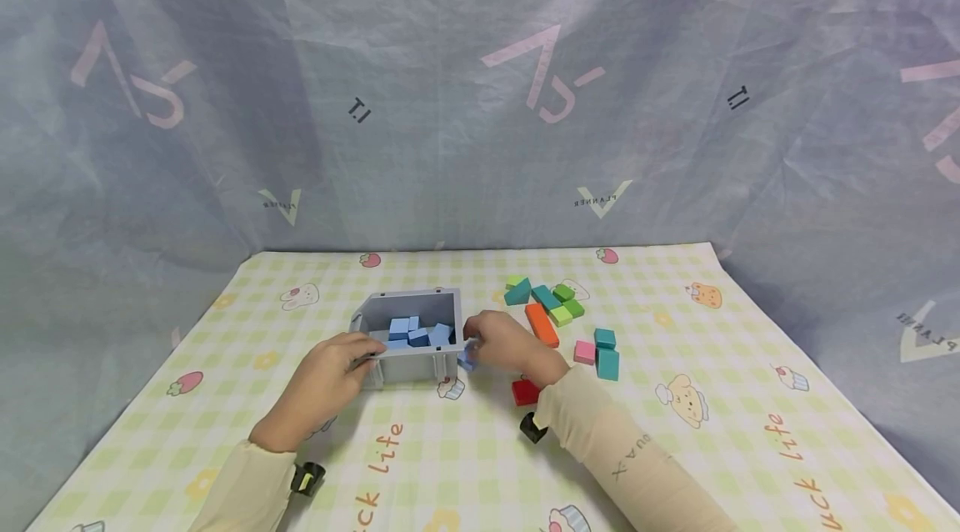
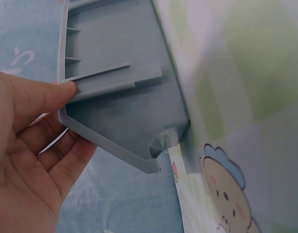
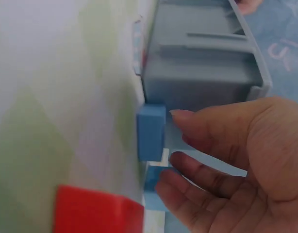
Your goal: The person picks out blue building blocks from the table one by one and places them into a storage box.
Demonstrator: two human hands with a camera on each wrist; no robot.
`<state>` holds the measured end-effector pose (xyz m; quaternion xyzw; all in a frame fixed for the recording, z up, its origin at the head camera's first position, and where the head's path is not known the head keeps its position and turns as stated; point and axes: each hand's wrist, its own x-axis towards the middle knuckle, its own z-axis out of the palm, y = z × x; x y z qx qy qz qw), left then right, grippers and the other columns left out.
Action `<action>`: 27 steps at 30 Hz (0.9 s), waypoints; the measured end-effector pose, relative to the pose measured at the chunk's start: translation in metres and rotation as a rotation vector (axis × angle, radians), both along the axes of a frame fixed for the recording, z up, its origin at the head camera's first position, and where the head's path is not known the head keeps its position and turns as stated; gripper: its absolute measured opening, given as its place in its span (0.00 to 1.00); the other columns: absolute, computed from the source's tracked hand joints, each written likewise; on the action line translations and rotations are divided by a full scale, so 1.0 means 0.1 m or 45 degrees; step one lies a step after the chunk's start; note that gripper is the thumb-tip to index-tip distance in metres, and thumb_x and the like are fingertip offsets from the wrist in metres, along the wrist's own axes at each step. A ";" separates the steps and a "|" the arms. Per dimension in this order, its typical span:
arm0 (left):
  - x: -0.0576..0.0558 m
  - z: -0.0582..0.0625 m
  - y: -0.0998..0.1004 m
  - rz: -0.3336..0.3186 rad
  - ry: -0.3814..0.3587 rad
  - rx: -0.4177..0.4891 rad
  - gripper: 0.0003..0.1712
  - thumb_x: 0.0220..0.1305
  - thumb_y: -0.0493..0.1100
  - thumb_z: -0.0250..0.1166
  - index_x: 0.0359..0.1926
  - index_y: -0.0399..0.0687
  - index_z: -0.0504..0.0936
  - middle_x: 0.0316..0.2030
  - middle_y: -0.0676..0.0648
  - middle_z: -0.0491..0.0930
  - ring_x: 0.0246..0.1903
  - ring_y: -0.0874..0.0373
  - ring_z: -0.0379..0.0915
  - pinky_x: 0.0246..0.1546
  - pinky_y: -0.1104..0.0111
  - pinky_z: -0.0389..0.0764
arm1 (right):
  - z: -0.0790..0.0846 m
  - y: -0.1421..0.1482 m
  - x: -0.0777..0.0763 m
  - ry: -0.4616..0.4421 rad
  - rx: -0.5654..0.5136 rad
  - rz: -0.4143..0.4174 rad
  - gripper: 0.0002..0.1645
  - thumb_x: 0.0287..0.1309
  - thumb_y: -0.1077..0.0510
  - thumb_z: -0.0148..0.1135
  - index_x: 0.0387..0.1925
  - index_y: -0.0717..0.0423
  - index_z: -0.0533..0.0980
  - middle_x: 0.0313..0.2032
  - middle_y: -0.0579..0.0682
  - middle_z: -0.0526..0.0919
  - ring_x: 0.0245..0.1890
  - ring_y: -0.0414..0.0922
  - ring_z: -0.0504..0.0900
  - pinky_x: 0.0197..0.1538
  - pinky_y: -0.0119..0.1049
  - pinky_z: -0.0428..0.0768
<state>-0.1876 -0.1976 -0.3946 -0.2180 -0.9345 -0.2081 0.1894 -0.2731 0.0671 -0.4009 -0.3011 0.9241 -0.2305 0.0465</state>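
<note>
A grey plastic bin stands on the table with several blue blocks inside. My left hand pinches its near left rim, with the thumb over the outer wall and the fingers behind the edge in the left wrist view. Beside the bin's right end is my right hand, thumb and fingers apart. In the right wrist view, one blue block sits against the bin's end, close to the thumb tip. A second blue block is partly hidden behind the fingertips.
Right of the bin lie an orange block, a red block, a pink block and teal blocks. Farther back are several green and teal blocks. A checked cloth covers the table; grey fabric hangs behind.
</note>
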 end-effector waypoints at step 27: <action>0.01 0.01 0.00 -0.003 -0.005 0.012 0.12 0.55 0.35 0.69 0.42 0.48 0.87 0.42 0.49 0.84 0.44 0.54 0.76 0.42 0.53 0.82 | -0.06 -0.01 0.03 0.131 0.078 0.029 0.06 0.49 0.64 0.67 0.32 0.58 0.82 0.30 0.49 0.83 0.30 0.42 0.73 0.37 0.34 0.79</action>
